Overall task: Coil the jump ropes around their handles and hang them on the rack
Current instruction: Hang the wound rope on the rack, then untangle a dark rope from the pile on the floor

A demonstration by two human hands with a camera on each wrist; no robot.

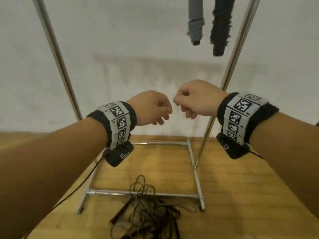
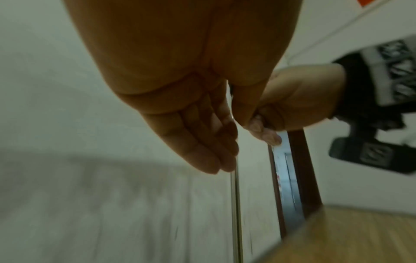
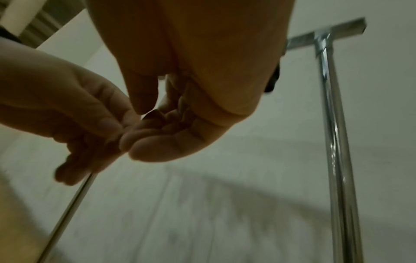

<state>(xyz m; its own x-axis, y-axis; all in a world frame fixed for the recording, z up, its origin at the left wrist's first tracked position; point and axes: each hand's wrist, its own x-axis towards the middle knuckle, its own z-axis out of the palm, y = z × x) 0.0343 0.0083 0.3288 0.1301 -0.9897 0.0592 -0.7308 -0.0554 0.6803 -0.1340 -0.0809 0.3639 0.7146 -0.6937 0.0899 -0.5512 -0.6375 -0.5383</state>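
Both hands hang in mid-air in front of the metal rack [image 1: 237,49], almost touching each other. My left hand [image 1: 155,109] has relaxed, nearly straight fingers [image 2: 209,147] and holds nothing. My right hand [image 1: 191,99] is curled into a loose fist with its fingers [image 3: 171,122] folded into the palm, and I see nothing in it. Two coiled jump ropes hang at the upper right, a grey one [image 1: 196,23] and a dark one [image 1: 221,26]. A tangle of loose dark ropes [image 1: 150,211] with handles lies on the wooden floor below.
The rack's left upright [image 1: 57,56] and right upright frame the hands. Its base bars [image 1: 141,193] lie on the wooden floor [image 1: 241,187], with the tangle across the front bar. A white wall stands behind. A cable runs from my left wrist camera.
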